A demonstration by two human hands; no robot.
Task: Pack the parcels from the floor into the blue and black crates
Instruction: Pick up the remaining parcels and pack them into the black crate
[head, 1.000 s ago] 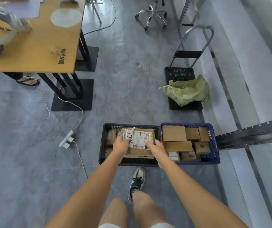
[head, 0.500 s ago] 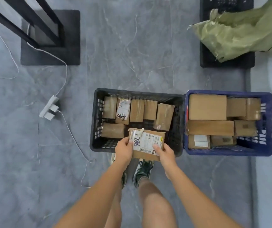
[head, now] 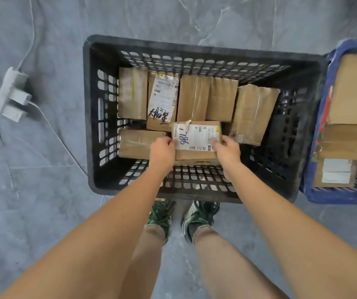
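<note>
From the head view, both arms reached down into the black crate (head: 95, 117), and the labelled parcel (head: 197, 140) sat squarely between the two hands. The left hand (head: 162, 152) gripped the parcel's left edge, fingers curled round it at the white label; the right hand (head: 227, 151) pinched the right edge, thumb on top near the barcode. So each grip was clenched on the same parcel, one either side, with the box lying flat and its label facing up, marked "98L" in blue pen.

The parcel was inside the black crate, toward the near wall, just in front of a row of brown parcels (head: 194, 98) packed side by side along the far side. One of those, another labelled parcel (head: 162, 100), carried black handwriting. A further flat parcel (head: 136, 144) lay just left of the left hand, touching or nearly so.

To the right, hard against the black crate, stood the blue crate (head: 315, 147), with cardboard boxes (head: 354, 91) in it. On the grey floor (head: 44, 201) at left lay a white power strip (head: 11, 93) with its cable. The person's two shoes (head: 201, 216) stood just behind the crate.
</note>
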